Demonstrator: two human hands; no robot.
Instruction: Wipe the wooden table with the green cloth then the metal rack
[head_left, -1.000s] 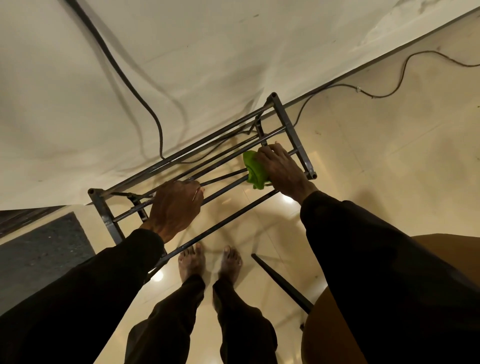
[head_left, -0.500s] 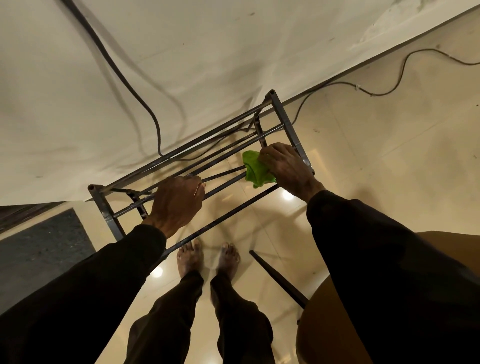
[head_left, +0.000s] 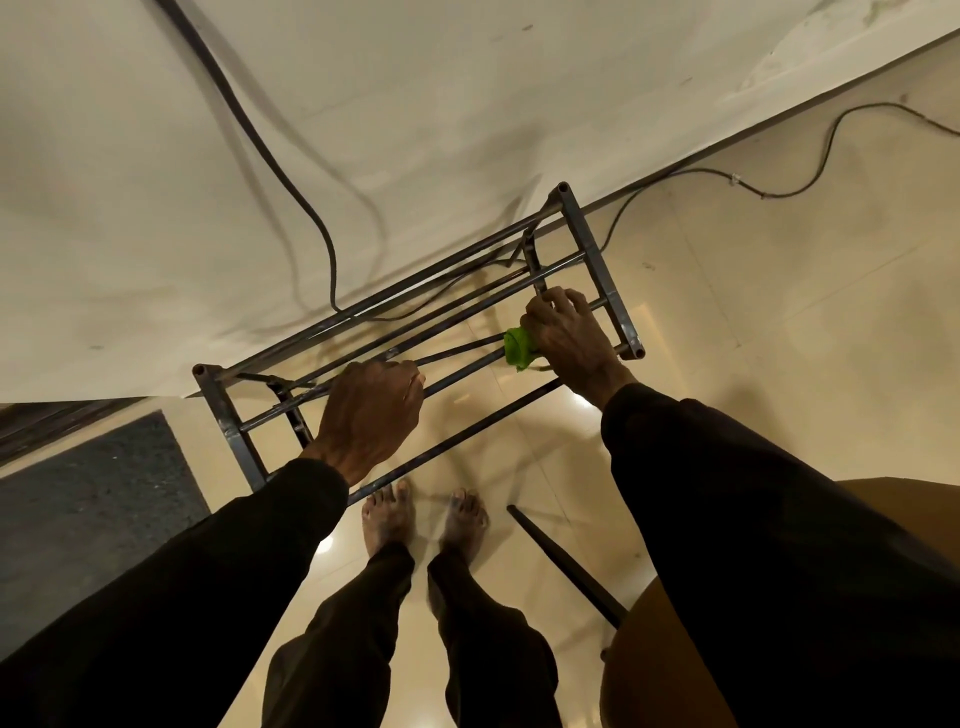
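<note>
Our right hand (head_left: 571, 338) has hardly moved along the rack (head_left: 592, 254) in the last second. It is still at the right end. The green cloth (head_left: 519, 351) looks smaller now, bunched up under the palm. The fingers curl round the cloth and a thin bar. Our left hand (head_left: 369, 415) still holds a middle bar tight to keep the rack steady. We think the table (head_left: 639, 675) is done and most bars still need wiping. The rack is long and thin. It runs along the wall, from near-left to far-right.
</note>
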